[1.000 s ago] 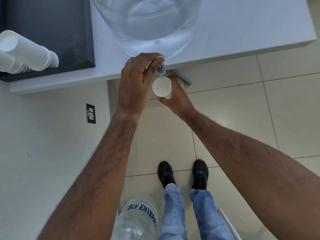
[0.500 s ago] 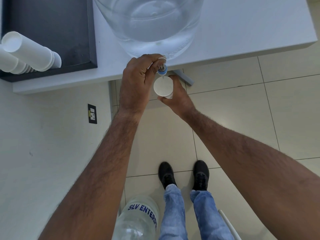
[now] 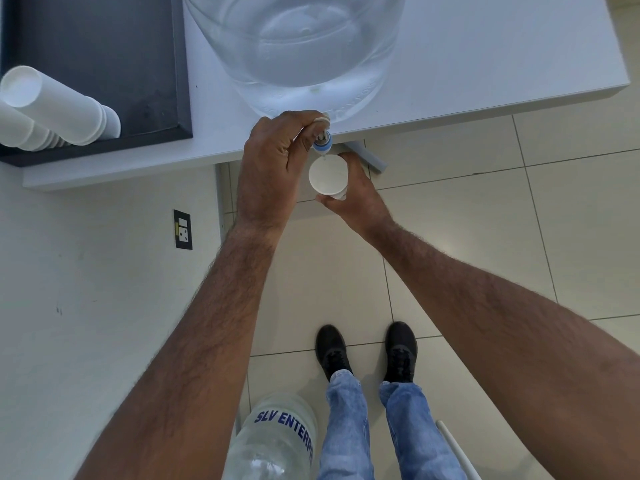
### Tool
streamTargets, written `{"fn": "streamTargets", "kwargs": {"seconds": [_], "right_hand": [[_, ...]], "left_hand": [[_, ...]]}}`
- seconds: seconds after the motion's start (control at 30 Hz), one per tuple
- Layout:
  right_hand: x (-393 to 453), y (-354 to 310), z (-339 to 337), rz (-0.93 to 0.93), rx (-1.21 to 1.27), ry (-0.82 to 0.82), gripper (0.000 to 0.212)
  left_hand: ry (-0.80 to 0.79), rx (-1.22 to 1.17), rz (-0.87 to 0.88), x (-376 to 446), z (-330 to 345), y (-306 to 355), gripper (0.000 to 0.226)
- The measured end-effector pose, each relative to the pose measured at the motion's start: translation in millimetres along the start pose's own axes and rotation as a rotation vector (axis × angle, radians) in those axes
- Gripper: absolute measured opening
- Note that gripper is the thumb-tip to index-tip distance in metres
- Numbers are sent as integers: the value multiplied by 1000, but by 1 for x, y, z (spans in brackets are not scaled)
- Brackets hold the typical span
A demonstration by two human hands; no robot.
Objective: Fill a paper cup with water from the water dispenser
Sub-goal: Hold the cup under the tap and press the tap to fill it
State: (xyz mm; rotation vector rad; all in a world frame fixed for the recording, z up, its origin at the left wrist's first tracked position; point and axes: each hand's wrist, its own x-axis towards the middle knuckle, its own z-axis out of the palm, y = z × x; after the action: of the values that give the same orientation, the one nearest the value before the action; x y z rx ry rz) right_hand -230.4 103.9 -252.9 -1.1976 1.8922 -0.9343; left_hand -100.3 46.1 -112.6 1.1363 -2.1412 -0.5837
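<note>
A large clear water dispenser jar (image 3: 298, 46) stands on the white table (image 3: 485, 64), its blue-and-white tap (image 3: 323, 142) sticking out over the front edge. My left hand (image 3: 273, 168) is closed around the tap's lever. Just below the spout my right hand (image 3: 356, 192) holds a white paper cup (image 3: 328, 175) upright from underneath. A thin trickle of water shows between the spout and the cup's rim. How much water the cup holds cannot be made out.
Stacks of white paper cups (image 3: 52, 109) lie on a dark tray (image 3: 104, 64) at the table's left. A wall socket (image 3: 183, 229) sits on the wall below. A second water jar (image 3: 277, 441) stands on the tiled floor by my feet (image 3: 367, 351).
Both hands stay at the tap and the cup, which remains under the spout. Only the view has shifted slightly.
</note>
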Motion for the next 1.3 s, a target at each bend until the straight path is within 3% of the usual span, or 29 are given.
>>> {"fn": "streamTargets", "kwargs": {"seconds": [0.9,1.13,1.3], "right_hand": [[5,-6,-3,-29,-3,3,75],[4,-11,-6,-31,12,17,75],[3,-15,-10,-28,37,12,73]], "left_hand": [[-22,-15,-19,0,0,-2,21],[-36,57,132,-5,-6,-2,20],[-113,167,228,-19,-11,-13,33]]}}
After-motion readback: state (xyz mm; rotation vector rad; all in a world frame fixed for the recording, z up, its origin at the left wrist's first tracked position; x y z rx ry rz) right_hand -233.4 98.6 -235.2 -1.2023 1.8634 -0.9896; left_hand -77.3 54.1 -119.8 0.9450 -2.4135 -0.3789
